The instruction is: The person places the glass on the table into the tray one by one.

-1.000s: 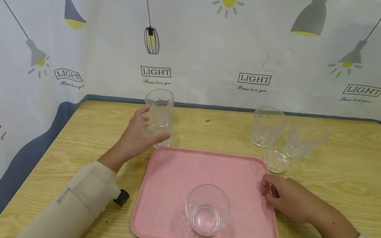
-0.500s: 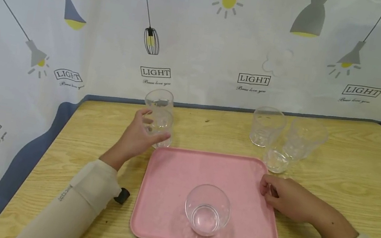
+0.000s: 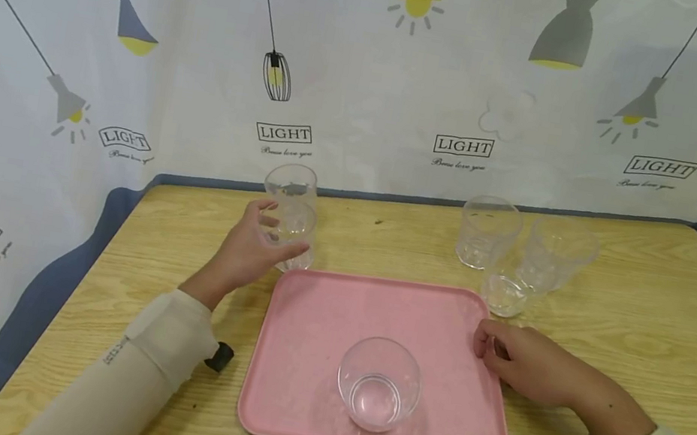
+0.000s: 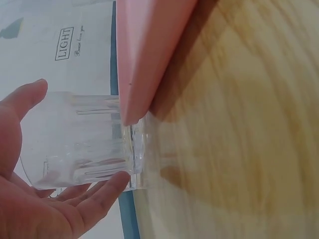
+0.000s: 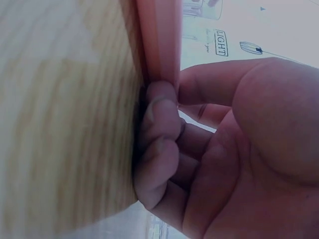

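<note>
The near cup (image 3: pixel 298 223), upright on the table (image 3: pixel 385 246) at the far-left corner of the pink tray (image 3: pixel 333 314), looked light but rigid, clear plastic or glass, which of the two could not be told; if glass, it would chip, and its smooth upper wall would probably slip in dry fingers. The left hand (image 3: pixel 248 247) had its fingers curved along one side of it and the thumb opposite, a loose-looking hold whose pressure did not show. The surest place for it seemed the fluted lower wall, above the thick base, where the ridges should give some bite; whether that base touched the tray was unclear. The right hand (image 3: pixel 527 361) gripped the tray's right rim, fingertips curled at its edge and thumb against it. The tray was a shallow, matte slab with rounded corners and a raised lip, stiff by the look of it and likely easy to steady by that lip. On its front half stood a tray cup (image 3: pixel 379 386), clear and wide-mouthed, narrowing to a round base. Behind the near cup, farther from the tray, was a back cup (image 3: pixel 291 182); past the tray's far-right corner sat three more clear cups (image 3: pixel 490 232), their outlines partly overlapping. The table under the tray had a glossy, pale wood grain, and beyond the tray hung a lightly creased white sheet (image 3: pixel 380 63) printed with lamps.
</note>
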The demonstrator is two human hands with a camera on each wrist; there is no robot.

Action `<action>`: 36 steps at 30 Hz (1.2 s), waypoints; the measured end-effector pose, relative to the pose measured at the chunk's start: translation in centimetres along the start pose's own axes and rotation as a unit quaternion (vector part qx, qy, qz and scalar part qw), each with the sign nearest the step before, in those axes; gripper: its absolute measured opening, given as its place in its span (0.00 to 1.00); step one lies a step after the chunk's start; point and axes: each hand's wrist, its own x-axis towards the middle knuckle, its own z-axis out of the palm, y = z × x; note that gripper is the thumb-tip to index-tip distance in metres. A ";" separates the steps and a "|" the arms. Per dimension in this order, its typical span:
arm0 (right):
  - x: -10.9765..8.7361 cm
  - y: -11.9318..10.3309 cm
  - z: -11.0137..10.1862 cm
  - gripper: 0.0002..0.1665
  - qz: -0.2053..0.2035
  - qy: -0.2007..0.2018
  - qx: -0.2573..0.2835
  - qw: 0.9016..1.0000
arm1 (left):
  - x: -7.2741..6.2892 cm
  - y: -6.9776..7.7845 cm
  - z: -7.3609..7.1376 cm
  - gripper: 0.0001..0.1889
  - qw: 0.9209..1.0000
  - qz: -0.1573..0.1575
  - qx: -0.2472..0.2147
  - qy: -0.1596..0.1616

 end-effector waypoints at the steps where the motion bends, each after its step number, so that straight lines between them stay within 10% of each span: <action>1: 0.0 0.0 0.0 0.07 -0.004 0.001 0.000 1.000 | 0.0 0.0 0.0 0.54 1.000 -0.001 0.000 0.002; 20: 0.0 0.4 -0.2 0.06 -0.009 -0.021 0.018 1.000 | -1.8 1.2 -1.1 0.56 0.999 0.036 0.005 0.039; 36: -0.1 0.5 0.0 0.08 -0.017 0.003 0.007 1.000 | -7.3 1.7 -1.2 0.55 0.996 0.087 0.023 0.026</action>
